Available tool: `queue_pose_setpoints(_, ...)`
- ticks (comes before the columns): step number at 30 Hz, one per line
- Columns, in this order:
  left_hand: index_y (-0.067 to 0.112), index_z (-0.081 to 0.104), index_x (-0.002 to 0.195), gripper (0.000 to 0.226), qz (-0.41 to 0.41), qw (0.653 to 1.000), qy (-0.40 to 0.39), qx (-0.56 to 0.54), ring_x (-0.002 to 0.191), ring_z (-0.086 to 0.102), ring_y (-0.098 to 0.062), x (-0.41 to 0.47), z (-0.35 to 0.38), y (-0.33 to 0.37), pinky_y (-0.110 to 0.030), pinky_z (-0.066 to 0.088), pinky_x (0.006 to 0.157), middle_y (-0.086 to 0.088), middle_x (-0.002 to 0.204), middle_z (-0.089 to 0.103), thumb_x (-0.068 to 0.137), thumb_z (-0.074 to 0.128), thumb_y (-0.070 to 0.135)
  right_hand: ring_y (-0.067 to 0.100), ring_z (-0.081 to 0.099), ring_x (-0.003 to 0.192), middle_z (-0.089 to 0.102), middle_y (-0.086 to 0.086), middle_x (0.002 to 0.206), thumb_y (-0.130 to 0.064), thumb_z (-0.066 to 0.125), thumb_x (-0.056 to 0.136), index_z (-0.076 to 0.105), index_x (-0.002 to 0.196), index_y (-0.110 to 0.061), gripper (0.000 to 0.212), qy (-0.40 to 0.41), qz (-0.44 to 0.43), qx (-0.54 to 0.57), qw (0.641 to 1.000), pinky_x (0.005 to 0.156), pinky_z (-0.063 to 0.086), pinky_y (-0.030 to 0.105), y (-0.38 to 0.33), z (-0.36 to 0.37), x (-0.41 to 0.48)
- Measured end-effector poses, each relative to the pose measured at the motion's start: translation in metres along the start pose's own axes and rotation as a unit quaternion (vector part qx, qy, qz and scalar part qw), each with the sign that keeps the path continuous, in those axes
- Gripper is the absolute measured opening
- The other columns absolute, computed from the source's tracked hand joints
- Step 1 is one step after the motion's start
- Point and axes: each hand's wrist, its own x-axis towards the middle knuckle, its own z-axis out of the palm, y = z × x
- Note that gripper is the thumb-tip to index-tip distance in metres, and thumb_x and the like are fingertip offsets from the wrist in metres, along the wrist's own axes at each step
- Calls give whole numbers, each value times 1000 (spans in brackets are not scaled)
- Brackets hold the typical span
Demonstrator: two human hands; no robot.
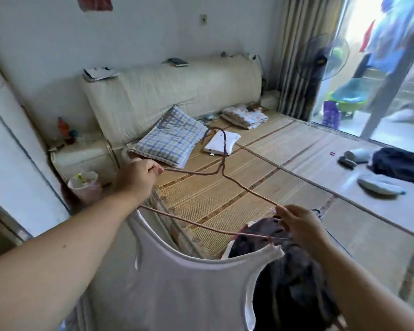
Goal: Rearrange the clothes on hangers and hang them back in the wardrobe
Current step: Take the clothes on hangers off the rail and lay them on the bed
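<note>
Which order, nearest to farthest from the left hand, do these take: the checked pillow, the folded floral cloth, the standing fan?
1. Checked pillow, just beyond the left hand.
2. Folded floral cloth, by the headboard.
3. Standing fan, at the curtain.

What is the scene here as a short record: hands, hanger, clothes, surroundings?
left hand: grips the wire hanger near its left end
right hand: pinches the hanger's right end
white tank top: one strap at the hanger by the left wrist, other strap off it
dark garment: below the right hand
surroundings: bamboo mat, plaid pillow
</note>
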Motion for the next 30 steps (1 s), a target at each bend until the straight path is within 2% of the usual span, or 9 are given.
queue_pose_setpoints(3, 14, 72, 96, 18, 27, 997, -71, -25, 95, 60, -34, 8, 67, 52, -35, 46, 80, -15, 100, 64, 92, 57, 24, 18, 47, 52, 53, -4, 46, -33, 59, 90, 66, 65, -29, 26, 52, 52, -13, 997, 58, 35, 33, 61, -50, -7)
queue_pose_setpoints(6, 22, 71, 102, 19, 56, 989, -132, -33, 91, 60, -29, 15, 128, 101, -32, 44, 73, -9, 102, 65, 94, 54, 24, 19, 48, 57, 54, 2, 55, -31, 60, 90, 63, 64, -12, 32, 93, 116, 5, 989, 60, 35, 31, 104, -93, -13)
queue_pose_setpoints(8, 27, 70, 103, 21, 57, 982, -175, -46, 86, 57, -22, 20, 168, 135, -31, 43, 73, 0, 97, 63, 96, 51, 25, 19, 51, 58, 58, 3, 61, -30, 58, 91, 64, 68, -14, 29, 102, 140, 17, 985, 58, 34, 27, 127, -119, -11)
queue_pose_setpoints(11, 40, 65, 79, 22, -8, 971, -228, -73, 83, 59, -22, 28, 228, 175, -49, 48, 87, 15, 81, 61, 94, 53, 29, 18, 59, 68, 64, 1, 73, -29, 52, 94, 63, 77, -21, 21, 104, 174, 22, 979, 58, 40, 25, 162, -144, 5)
queue_pose_setpoints(14, 40, 58, 68, 29, -39, 961, -267, -61, 87, 62, -27, 33, 287, 202, -52, 50, 87, 13, 83, 64, 94, 53, 29, 12, 58, 73, 62, -2, 81, -31, 47, 96, 61, 89, -21, 19, 80, 222, -9, 972, 63, 46, 27, 200, -158, 30)
queue_pose_setpoints(19, 47, 58, 67, 30, -48, 956, -288, -35, 90, 61, -31, 51, 366, 225, -48, 52, 83, 7, 93, 66, 93, 52, 33, 23, 60, 80, 64, 4, 84, -33, 44, 97, 58, 83, -22, 23, 12, 281, -99, 954, 77, 51, 42, 257, -170, 80)
queue_pose_setpoints(24, 49, 55, 64, 31, -56, 949, -308, -18, 96, 59, -29, 65, 418, 228, -49, 49, 88, 8, 95, 66, 92, 53, 36, 24, 59, 82, 64, 6, 88, -34, 42, 98, 60, 94, -11, 30, -23, 304, -136, 943, 77, 47, 36, 299, -170, 117)
queue_pose_setpoints(27, 48, 62, 101, 17, -55, 944, -325, 28, 116, 48, -26, 66, 438, 225, -49, 38, 101, 3, 124, 56, 93, 52, 38, 29, 60, 88, 65, 11, 92, -34, 41, 98, 60, 95, -10, 30, -41, 319, -138, 937, 77, 45, 35, 318, -159, 132)
queue_pose_setpoints(30, 41, 38, 139, 52, -42, 924, -375, 65, 138, 26, -24, 56, 450, 214, -52, 25, 111, 1, 149, 31, 91, 54, 41, 31, 59, 105, 64, 13, 113, -34, 43, 97, 56, 117, -13, 31, -51, 324, -177, 928, 84, 43, 32, 326, -144, 138)
